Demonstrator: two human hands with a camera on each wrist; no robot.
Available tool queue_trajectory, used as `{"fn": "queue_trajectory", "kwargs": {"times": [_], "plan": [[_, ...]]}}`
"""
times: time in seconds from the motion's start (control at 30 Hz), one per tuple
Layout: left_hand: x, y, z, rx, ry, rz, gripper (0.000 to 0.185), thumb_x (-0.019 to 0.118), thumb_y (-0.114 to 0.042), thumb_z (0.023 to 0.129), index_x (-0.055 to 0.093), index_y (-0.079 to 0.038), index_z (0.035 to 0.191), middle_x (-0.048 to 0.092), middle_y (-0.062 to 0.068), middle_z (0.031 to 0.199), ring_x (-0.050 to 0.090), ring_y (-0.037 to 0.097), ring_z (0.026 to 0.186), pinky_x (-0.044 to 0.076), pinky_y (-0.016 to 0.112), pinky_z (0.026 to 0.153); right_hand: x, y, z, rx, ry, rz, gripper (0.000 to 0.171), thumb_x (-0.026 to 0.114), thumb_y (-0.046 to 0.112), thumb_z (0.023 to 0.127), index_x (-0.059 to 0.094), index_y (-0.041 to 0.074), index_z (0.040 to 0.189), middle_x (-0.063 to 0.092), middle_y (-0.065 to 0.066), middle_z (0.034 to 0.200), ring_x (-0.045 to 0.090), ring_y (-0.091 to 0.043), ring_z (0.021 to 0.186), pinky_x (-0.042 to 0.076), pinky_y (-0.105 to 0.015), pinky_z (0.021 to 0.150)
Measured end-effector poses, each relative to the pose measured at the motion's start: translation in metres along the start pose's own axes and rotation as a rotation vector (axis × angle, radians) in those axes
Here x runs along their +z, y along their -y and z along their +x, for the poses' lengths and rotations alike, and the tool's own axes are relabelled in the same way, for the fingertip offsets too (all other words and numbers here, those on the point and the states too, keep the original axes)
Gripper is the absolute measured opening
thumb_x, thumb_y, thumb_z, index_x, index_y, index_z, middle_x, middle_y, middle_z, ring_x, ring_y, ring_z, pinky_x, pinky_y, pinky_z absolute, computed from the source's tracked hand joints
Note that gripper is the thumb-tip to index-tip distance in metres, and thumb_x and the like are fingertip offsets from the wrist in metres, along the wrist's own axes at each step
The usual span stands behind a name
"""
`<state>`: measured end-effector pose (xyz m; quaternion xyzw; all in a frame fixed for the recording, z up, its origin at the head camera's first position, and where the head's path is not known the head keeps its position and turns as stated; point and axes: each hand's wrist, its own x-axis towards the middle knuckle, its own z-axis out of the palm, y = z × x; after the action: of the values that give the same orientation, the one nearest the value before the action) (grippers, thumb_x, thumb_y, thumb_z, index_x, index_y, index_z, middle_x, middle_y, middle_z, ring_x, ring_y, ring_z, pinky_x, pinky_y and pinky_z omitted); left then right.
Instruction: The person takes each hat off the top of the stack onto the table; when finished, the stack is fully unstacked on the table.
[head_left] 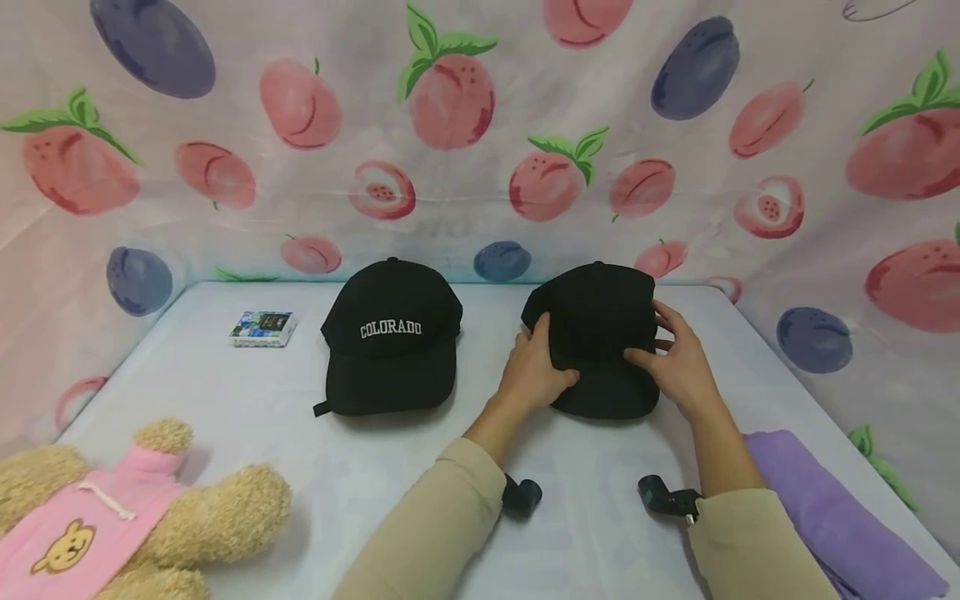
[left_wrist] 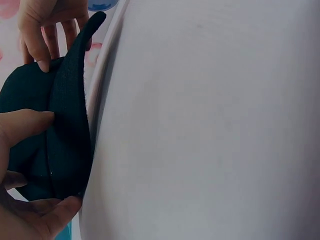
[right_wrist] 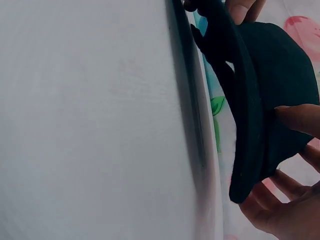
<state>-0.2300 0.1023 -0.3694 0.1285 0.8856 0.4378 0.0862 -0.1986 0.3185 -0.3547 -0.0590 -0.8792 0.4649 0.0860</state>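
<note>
In the head view, a plain black cap (head_left: 600, 312) is at the right back of the table, its brim toward me. My left hand (head_left: 531, 367) grips its left side, the thumb over the brim near the crown. On the opposite side my right hand (head_left: 678, 360) holds the cap, its thumb on the front and its fingers behind the edge. Both wrist views show the cap's curved brim (left_wrist: 72, 115) side-on, with thumbs pressing the seam area. The inside of this cap is mostly hidden. A second black cap (head_left: 393, 333) lettered COLORADO sits to the left, untouched.
A small card box (head_left: 262, 329) lies at the back left of the white table (head_left: 360, 492). A teddy bear in a pink top (head_left: 112, 508) fills the front left. Folded purple cloth (head_left: 832, 508) lies along the right edge. Fruit-patterned fabric (head_left: 450, 192) hangs behind.
</note>
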Motion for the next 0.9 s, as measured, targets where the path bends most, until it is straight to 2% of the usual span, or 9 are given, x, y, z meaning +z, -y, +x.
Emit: {"fn": "queue_trajectory", "kwargs": {"times": [0.7,0.9], "plan": [[0.014,-0.013,0.006,-0.027,-0.017,0.058,0.097,0.082,-0.027,0.089,0.023,-0.018,0.165,0.036,0.024,0.161,0.045,0.038,0.144,0.044,0.048,0.115,0.002,-0.009,0.002,0.074,-0.039,0.046,0.097,0.074,0.012,0.091,0.014,0.016,0.168,0.024,-0.026,0.168,0.037,-0.052,0.142,0.034,-0.065,0.116],[0.017,-0.017,0.007,-0.041,-0.019,0.061,0.096,0.083,-0.027,0.088,0.025,-0.019,0.165,0.038,0.023,0.16,0.046,0.037,0.143,0.045,0.047,0.114,0.003,-0.01,0.002,0.097,-0.058,0.054,0.1,0.077,0.019,0.09,0.014,0.016,0.168,0.014,-0.025,0.17,0.036,-0.052,0.144,0.035,-0.064,0.115]]}}
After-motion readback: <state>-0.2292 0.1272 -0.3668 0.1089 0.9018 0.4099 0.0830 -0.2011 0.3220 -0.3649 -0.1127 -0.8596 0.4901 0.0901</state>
